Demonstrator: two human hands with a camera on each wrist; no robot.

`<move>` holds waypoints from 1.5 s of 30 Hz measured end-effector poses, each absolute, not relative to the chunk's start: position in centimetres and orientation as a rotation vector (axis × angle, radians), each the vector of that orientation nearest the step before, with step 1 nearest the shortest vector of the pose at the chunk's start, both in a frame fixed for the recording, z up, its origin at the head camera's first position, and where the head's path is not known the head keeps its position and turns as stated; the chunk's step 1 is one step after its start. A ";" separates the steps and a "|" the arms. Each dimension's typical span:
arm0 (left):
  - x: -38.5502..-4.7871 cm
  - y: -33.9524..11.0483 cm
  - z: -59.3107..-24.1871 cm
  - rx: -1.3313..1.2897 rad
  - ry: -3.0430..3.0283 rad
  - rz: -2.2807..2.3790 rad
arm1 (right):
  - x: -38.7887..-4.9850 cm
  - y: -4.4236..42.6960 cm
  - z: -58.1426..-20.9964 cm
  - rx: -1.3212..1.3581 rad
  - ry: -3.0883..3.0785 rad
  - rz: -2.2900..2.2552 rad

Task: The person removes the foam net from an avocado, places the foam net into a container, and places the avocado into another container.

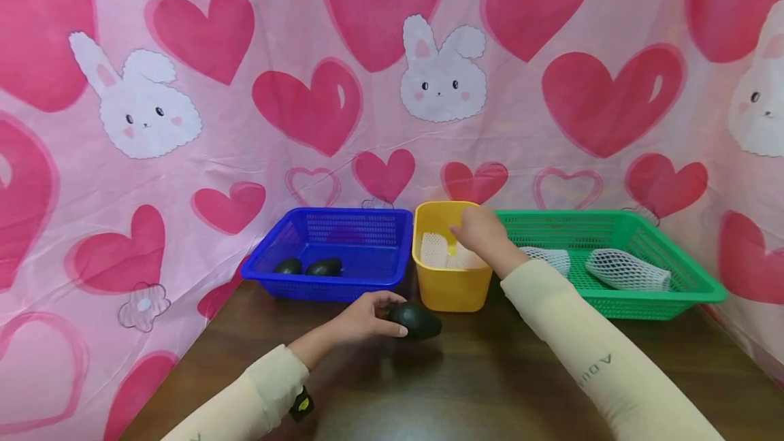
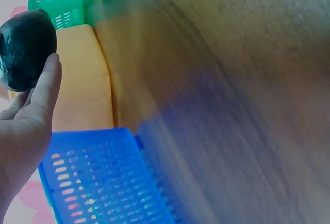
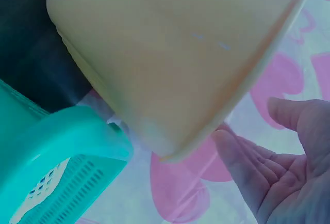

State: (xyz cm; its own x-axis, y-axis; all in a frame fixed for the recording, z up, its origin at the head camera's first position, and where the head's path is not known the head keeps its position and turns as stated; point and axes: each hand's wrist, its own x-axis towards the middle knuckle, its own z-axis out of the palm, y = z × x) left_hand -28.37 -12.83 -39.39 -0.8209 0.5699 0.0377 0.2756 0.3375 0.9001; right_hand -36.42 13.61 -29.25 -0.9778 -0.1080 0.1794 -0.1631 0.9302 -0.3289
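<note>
My left hand (image 1: 358, 322) grips a dark green avocado (image 1: 418, 322) between thumb and fingers, low over the table in front of the yellow bin (image 1: 453, 291). In the left wrist view the same avocado (image 2: 28, 51) sits at the fingertips. My right hand (image 1: 484, 233) reaches in at the top of the yellow bin, where white foam net sleeves (image 1: 433, 250) lie. The right wrist view shows that hand (image 3: 281, 172) near the bin's rim, thumb and fingers apart and nothing between them.
At the left, a blue basket (image 1: 367, 254) holds two avocados (image 1: 323, 267). A green basket (image 1: 631, 306) at the right holds white foam net sleeves (image 1: 625, 269); their contents are hard to make out. Brown wooden table (image 1: 502, 386) lies in front, a heart-patterned cloth (image 1: 380, 128) behind.
</note>
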 end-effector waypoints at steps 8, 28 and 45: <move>-28.2 -14.0 -37.7 0.734 2.380 1.496 | -34.4 15.0 -29.6 0.231 -2.772 0.720; -29.5 -17.7 -34.2 0.681 2.494 1.696 | -30.0 14.7 -31.2 0.338 -2.678 1.279; -32.4 -20.9 -33.1 0.374 2.746 1.737 | -28.6 9.2 -33.0 0.278 -2.607 1.764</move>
State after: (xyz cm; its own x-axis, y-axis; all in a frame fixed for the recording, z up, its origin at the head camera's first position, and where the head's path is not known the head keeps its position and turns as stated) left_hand -32.43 -20.87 -33.05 -0.9656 0.1230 0.2290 0.2596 0.4123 0.8733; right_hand -28.61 9.21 -32.97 -0.9844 -0.1555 0.0826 -0.1345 0.3614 -0.9226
